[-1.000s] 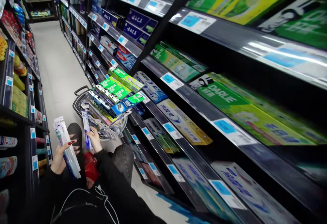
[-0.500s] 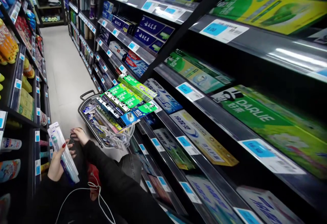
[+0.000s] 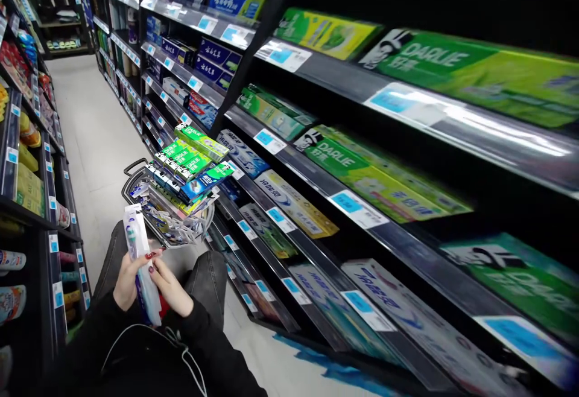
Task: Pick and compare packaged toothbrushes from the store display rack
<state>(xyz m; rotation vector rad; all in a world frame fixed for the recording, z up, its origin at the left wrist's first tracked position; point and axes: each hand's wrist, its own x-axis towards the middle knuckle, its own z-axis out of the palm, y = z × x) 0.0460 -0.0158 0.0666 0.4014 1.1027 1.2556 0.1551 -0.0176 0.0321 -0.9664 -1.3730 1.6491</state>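
Over my lap, a toothbrush pack (image 3: 137, 237) in clear and white blister packaging is held at a tilt, its upper end pointing away from me. It may be more than one pack stacked together. My left hand (image 3: 125, 282) is closed around its left side, thumb across the front. From the right, my right hand (image 3: 170, 285) grips the same pack with its fingers near the left thumb. Just beyond my knees, a shopping basket (image 3: 129, 195) holds many packaged toothbrushes (image 3: 174, 219), with green Darlie toothpaste boxes (image 3: 187, 158) piled on top.
Along the right runs a shelf unit (image 3: 312, 180) of toothpaste boxes with blue-and-white price tags. Another shelf (image 3: 38, 216) with bottles and packets stands close on the left. Pale floor (image 3: 85, 113) stretches down the aisle between them. A white cord (image 3: 194, 364) hangs over my dark clothing.
My right hand has come down from beside the basket onto the toothbrush pack. The pack and my left hand now sit more centrally over my lap. The camera view has turned rightward.
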